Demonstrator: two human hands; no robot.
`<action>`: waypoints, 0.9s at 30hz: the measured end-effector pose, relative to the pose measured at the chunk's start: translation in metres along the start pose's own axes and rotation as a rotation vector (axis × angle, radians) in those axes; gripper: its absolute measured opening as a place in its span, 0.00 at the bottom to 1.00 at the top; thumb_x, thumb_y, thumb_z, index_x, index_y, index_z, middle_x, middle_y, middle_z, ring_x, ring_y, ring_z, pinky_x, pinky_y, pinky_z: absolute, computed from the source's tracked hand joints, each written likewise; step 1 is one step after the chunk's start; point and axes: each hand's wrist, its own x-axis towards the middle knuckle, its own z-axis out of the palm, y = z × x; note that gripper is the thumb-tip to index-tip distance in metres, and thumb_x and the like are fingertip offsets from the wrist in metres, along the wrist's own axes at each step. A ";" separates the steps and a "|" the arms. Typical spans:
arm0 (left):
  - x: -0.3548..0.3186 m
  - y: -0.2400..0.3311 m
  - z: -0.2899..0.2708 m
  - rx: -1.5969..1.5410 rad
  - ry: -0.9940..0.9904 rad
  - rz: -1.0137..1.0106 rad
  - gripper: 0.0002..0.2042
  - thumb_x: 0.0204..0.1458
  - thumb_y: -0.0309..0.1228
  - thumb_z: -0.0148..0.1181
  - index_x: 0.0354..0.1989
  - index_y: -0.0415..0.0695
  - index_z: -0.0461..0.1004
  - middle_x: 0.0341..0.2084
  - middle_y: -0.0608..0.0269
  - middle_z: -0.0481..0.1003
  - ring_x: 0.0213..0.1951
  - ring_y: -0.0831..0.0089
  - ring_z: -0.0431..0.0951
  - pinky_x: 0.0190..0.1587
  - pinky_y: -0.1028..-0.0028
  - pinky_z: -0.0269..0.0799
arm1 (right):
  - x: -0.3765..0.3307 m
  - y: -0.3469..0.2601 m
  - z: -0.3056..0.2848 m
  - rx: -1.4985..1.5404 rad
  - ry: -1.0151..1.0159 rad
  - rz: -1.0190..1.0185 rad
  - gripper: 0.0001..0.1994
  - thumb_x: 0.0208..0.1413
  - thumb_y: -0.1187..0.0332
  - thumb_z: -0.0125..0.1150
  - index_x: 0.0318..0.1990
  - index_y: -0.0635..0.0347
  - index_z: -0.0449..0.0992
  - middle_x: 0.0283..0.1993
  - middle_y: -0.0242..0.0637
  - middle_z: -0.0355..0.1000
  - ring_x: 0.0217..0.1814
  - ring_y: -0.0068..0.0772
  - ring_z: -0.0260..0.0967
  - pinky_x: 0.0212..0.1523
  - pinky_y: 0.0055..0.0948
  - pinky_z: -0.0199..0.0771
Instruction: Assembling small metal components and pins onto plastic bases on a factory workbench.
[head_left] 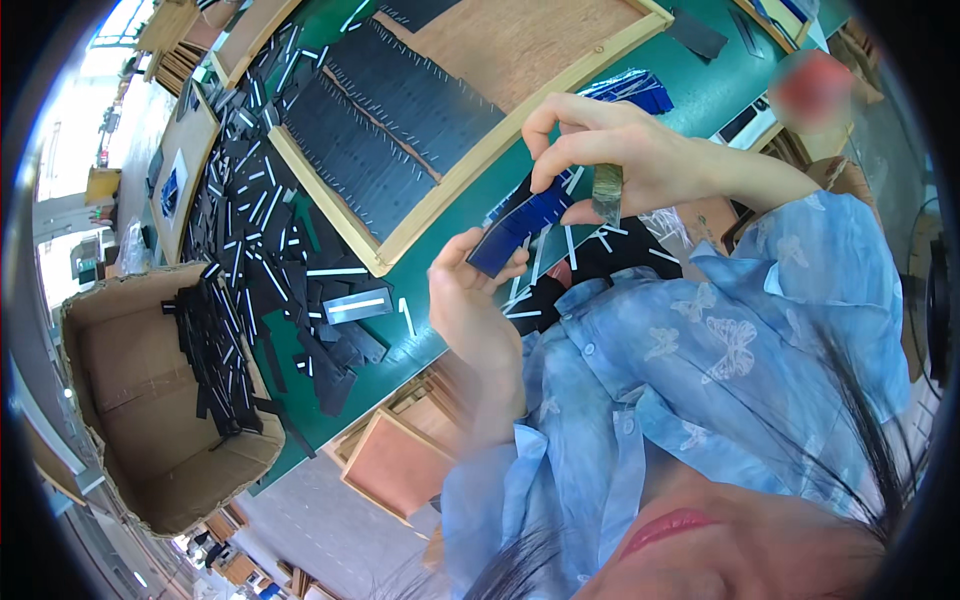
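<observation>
My left hand [468, 296] and my right hand [612, 148] are raised above the green table [470, 205], both holding one small stack of thin dark blue rectangular pieces [518, 224]. The left hand pinches the lower end of the stack, and the right hand's fingers grip its upper end. A small shiny grey piece [607, 192] hangs from the right hand's fingertips beside the stack. A light blue sleeve with a butterfly pattern [800, 290] covers the right arm.
A wooden-framed tray [440, 185] holds rows of dark strips. Loose dark and white strips [262, 232] are heaped on the table's left. An open cardboard box [150, 400] holds more strips. More blue pieces [636, 90] lie further back. Another person [812, 88] is at the top right.
</observation>
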 end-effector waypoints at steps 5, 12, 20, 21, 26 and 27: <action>-0.001 0.002 0.009 0.119 0.050 -0.025 0.12 0.60 0.31 0.49 0.43 0.31 0.69 0.31 0.51 0.75 0.27 0.70 0.78 0.30 0.77 0.76 | 0.000 -0.005 -0.003 0.083 -0.026 0.141 0.17 0.34 0.73 0.71 0.35 0.54 0.74 0.42 0.32 0.64 0.42 0.35 0.68 0.38 0.30 0.70; 0.000 0.010 0.005 0.005 0.016 -0.139 0.13 0.60 0.31 0.49 0.45 0.31 0.68 0.32 0.50 0.75 0.27 0.69 0.78 0.29 0.77 0.77 | 0.001 -0.005 -0.003 0.111 -0.015 0.113 0.16 0.34 0.72 0.71 0.35 0.55 0.75 0.42 0.33 0.65 0.41 0.34 0.69 0.38 0.30 0.70; 0.001 0.008 -0.001 -0.044 -0.013 -0.165 0.13 0.60 0.31 0.49 0.46 0.32 0.68 0.32 0.50 0.74 0.27 0.68 0.78 0.29 0.77 0.78 | -0.001 -0.010 -0.004 0.036 -0.046 0.138 0.16 0.33 0.72 0.72 0.33 0.55 0.74 0.42 0.31 0.65 0.40 0.34 0.69 0.37 0.30 0.70; 0.001 0.006 -0.001 -0.045 -0.026 -0.172 0.13 0.60 0.31 0.49 0.46 0.32 0.68 0.32 0.50 0.74 0.27 0.68 0.78 0.29 0.77 0.78 | -0.003 -0.009 -0.004 0.033 -0.034 0.137 0.16 0.33 0.72 0.72 0.33 0.55 0.74 0.42 0.31 0.65 0.41 0.34 0.69 0.36 0.30 0.70; -0.001 0.017 -0.001 -0.039 -0.012 -0.174 0.13 0.60 0.31 0.48 0.46 0.32 0.68 0.32 0.50 0.75 0.27 0.68 0.78 0.29 0.77 0.78 | 0.002 -0.015 -0.009 0.027 -0.037 0.140 0.16 0.35 0.70 0.71 0.35 0.55 0.74 0.43 0.33 0.66 0.42 0.36 0.69 0.37 0.31 0.70; -0.001 0.017 -0.002 -0.028 -0.003 -0.159 0.13 0.60 0.31 0.48 0.46 0.31 0.68 0.32 0.50 0.75 0.27 0.68 0.78 0.29 0.77 0.78 | 0.003 -0.011 -0.007 0.038 -0.036 0.130 0.16 0.36 0.68 0.71 0.36 0.56 0.73 0.43 0.34 0.66 0.42 0.37 0.69 0.38 0.31 0.70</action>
